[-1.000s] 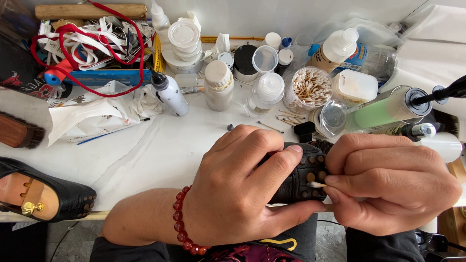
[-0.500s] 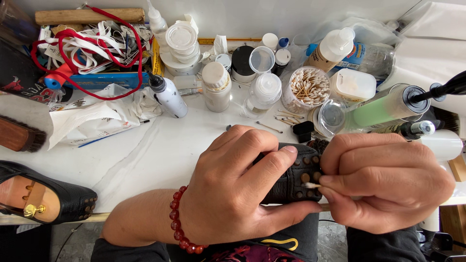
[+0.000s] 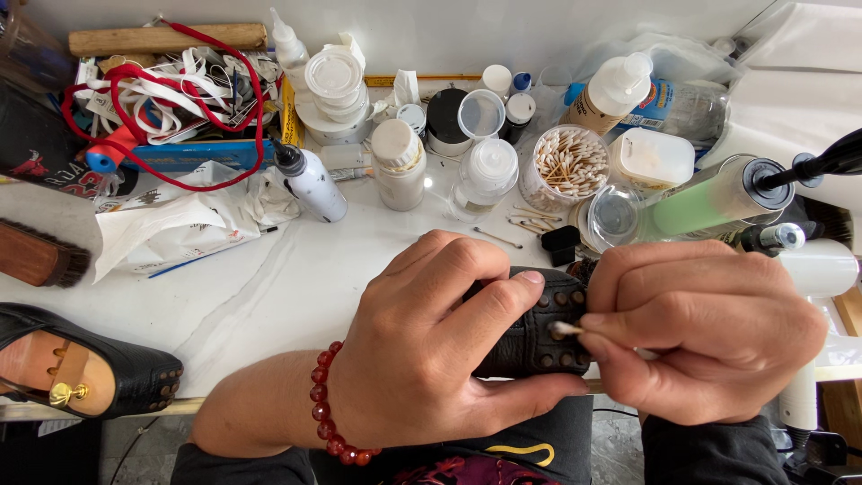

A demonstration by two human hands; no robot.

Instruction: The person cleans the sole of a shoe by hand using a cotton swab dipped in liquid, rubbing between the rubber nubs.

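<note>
Fingers (image 3: 476,310) of the left hand (image 3: 431,350) wrap closed around a black shoe (image 3: 539,337), thumb underneath, holding it at the near edge of the white worktop (image 3: 296,296). Right hand (image 3: 709,332): fingertips pinched together on a cotton swab (image 3: 567,330), its tip touching the studded sole. Red bead bracelet (image 3: 328,413) on the left wrist. A second black shoe (image 3: 81,368) lies at the far left. Behind the hands: a jar of cotton swabs (image 3: 570,166), white bottles (image 3: 400,166), a green tube (image 3: 709,198).

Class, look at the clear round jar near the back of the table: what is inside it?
The clear jar holds many cotton swabs, standing packed, tips up. Its bottom is hidden by them.
</note>
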